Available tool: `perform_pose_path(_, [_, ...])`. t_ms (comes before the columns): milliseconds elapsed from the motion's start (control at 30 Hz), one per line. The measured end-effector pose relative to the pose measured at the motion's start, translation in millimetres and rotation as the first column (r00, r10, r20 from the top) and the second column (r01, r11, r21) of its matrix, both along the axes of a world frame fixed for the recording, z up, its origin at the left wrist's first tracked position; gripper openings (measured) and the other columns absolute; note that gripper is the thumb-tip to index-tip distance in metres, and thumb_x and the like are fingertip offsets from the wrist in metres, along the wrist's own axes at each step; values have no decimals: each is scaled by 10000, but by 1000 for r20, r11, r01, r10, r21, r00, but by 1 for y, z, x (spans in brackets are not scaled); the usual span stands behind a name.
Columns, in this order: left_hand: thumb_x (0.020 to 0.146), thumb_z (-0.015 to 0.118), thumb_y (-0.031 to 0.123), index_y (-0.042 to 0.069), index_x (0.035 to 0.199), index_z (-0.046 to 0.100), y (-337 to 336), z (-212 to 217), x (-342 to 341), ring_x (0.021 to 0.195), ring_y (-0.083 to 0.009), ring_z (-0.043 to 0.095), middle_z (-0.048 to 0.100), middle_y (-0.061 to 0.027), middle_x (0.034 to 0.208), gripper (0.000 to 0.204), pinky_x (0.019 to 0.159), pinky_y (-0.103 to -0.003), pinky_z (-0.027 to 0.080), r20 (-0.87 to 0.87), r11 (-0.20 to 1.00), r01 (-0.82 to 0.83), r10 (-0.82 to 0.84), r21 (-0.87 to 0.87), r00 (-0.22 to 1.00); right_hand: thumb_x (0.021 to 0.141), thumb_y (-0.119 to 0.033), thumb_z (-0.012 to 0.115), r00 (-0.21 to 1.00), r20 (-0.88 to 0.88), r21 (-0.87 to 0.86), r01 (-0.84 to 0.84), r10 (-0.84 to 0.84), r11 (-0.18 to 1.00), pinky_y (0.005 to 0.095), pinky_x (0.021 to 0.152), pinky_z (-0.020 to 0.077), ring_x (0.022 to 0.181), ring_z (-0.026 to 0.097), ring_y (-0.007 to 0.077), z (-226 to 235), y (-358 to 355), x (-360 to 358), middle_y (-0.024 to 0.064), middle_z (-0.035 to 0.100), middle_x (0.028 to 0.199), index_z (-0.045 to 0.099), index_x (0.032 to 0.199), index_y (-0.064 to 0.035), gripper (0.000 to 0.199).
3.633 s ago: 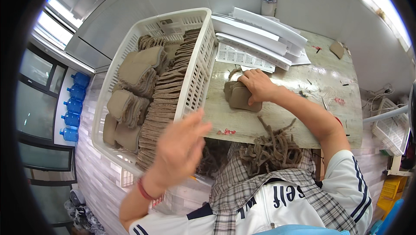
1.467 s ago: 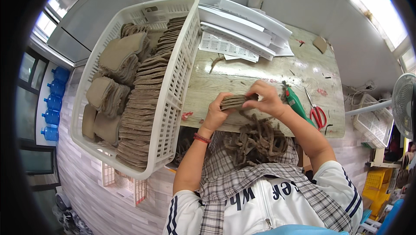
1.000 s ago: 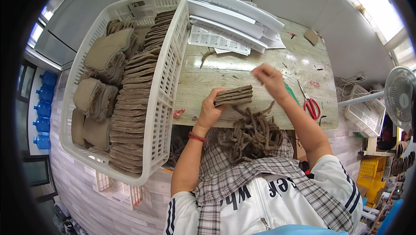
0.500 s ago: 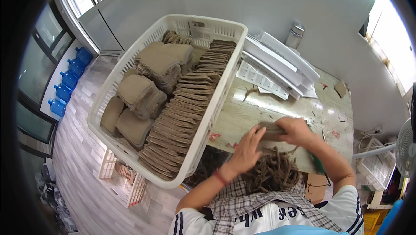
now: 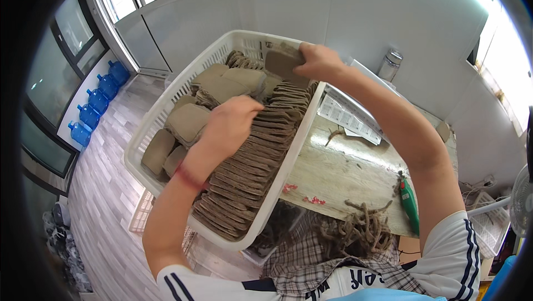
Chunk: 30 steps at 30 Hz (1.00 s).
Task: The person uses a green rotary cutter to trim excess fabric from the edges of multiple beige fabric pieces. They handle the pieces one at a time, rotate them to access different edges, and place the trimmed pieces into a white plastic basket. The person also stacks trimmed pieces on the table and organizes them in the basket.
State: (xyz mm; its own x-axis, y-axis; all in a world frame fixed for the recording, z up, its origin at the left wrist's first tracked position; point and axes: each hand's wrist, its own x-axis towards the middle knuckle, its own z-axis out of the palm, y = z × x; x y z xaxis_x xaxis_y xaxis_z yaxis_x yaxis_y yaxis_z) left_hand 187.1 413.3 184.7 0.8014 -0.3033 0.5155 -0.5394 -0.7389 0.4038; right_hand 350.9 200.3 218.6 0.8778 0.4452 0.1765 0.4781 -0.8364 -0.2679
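Pinched by its edge, a flat brown fabric pad (image 5: pixel 282 66) is in my right hand (image 5: pixel 321 61), over the far right end of a white plastic crate (image 5: pixel 294 181). My left hand (image 5: pixel 232 125) hovers over the middle of that crate, fingers curled together; what they hold, if anything, is hidden. Beneath and beside it runs a long row of brown pads (image 5: pixel 252 159) standing on edge. Flat stacks of similar pads (image 5: pixel 189 120) fill the crate's left side. Brown strips (image 5: pixel 358 231) lie heaped on the plaid apron in my lap.
A green handheld tool (image 5: pixel 409 204) lies on the worktable (image 5: pixel 338 170) with red scraps. Papers (image 5: pixel 352 115) and a silver-lidded jar (image 5: pixel 391 63) stand behind. Blue water bottles (image 5: pixel 99 101) line the left wall. A fan (image 5: pixel 519 198) is at the right edge.
Both hands have moved from the table to above the crate, leftward. The pad has travelled with my right hand. The green tool and more of the strips now show.
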Motion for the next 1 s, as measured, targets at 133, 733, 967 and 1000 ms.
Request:
perform_pose_path(133, [912, 542, 164, 47, 1131, 644, -7, -61, 79, 1095, -330, 570, 644, -136, 1102, 269, 934, -411, 462, -253, 935, 3, 92, 354, 963, 746, -206, 600, 999, -43, -333, -46, 34, 942, 386, 846, 528, 1007, 658, 300, -23, 31, 7, 147, 684, 1055, 676, 1063, -63, 355])
perform_pose_path(733, [774, 615, 621, 154, 1223, 642, -33, -75, 101, 1146, -329, 507, 645, -142, 1148, 649, 1013, -409, 376, -559, 868, 252, 35, 428, 829, 704, -139, 618, 984, -172, -328, -99, 44, 939, 387, 793, 552, 949, 677, 311, -68, 38, 21, 156, 698, 993, 698, 1000, -43, 321])
perform_pose_path(967, [911, 589, 350, 25, 1175, 650, -9, -89, 118, 1083, -225, 609, 652, -135, 1188, 423, 973, -339, 439, -681, 963, 191, -270, -191, 681, 728, -147, 602, 983, -177, -290, -17, -36, 957, 394, 815, 548, 982, 674, 305, -65, 37, 17, 160, 695, 1028, 697, 1038, -57, 336])
perform_pose_path(1000, [900, 584, 281, 15, 1128, 666, -9, -97, 125, 1041, -255, 629, 659, -150, 1165, 360, 939, -359, 462, -712, 959, -1, -211, -284, 670, 730, -149, 600, 982, -182, -276, 0, -52, 961, 394, 815, 548, 982, 674, 308, -65, 36, 17, 159, 695, 1028, 699, 1035, -58, 333])
